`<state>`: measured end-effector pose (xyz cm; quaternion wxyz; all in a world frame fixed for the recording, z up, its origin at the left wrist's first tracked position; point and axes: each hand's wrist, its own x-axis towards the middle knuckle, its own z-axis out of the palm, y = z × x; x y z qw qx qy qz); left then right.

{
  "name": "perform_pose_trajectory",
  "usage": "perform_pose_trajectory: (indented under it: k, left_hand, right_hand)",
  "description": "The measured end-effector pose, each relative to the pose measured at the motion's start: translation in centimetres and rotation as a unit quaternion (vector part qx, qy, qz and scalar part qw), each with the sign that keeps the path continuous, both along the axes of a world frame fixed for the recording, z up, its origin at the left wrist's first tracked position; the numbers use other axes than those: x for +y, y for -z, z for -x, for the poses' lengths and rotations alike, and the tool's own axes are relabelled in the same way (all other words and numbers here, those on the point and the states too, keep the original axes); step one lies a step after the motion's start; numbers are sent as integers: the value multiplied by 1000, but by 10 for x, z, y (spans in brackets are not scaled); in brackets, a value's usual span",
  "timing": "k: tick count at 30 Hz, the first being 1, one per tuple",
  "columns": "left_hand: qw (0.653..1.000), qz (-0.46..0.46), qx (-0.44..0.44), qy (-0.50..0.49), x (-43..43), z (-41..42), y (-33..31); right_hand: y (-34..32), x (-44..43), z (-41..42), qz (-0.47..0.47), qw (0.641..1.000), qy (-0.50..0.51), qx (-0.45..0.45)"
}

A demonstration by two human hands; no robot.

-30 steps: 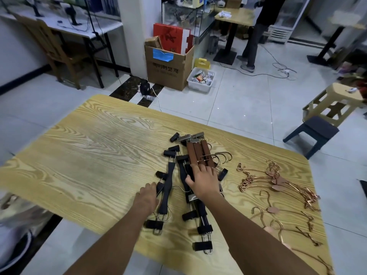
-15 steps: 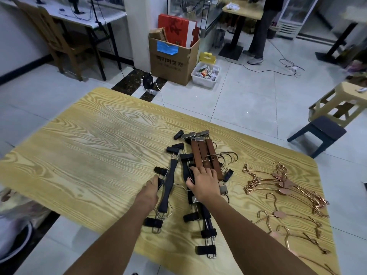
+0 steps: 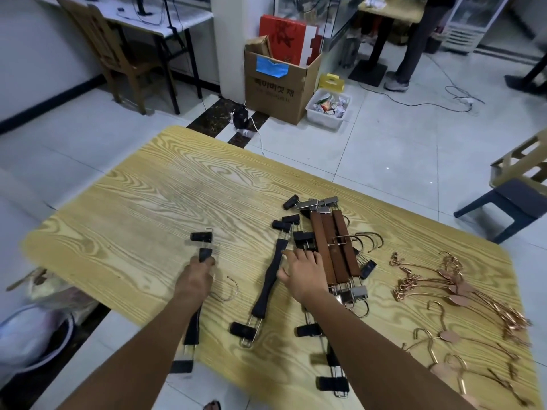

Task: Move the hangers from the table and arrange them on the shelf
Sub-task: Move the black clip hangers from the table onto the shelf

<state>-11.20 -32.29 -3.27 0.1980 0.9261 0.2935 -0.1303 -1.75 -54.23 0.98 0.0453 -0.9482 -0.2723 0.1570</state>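
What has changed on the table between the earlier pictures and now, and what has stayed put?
The left hand has gripped one black hanger and pulled it left, away from the pile. The right hand still rests on the pile; the brown hangers and copper hangers have not moved.

Only print in view: dark Korean-style lettering on the front of the cardboard box [image 3: 278, 93], with a smaller line under it. Both too blurred to read reliably. Blue label [image 3: 271, 66] above the lettering shows no legible text. Red board [image 3: 282, 32] standing in the box carries a dark brush-style mark, unreadable.
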Motion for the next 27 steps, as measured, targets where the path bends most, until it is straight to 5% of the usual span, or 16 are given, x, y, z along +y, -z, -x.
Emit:
perform_pose_trajectory:
  k: [8,17,23,27]
  left_hand:
    - [975,66,-136,-166,70,-35,-45]
    - [938,167,-9,-305,40,-24,-8]
    - [975,83,107,-173,44,-10,-5]
    - [983,-143,104,53,46,-5,-8]
  right_hand:
    - [5,20,2,14,1000,-11,3]
    - [6,41,2,12,1000,-27,-6]
    - [13,43,3,9,1000,-20,8]
    - [17,44,3,1,1000,-15,5]
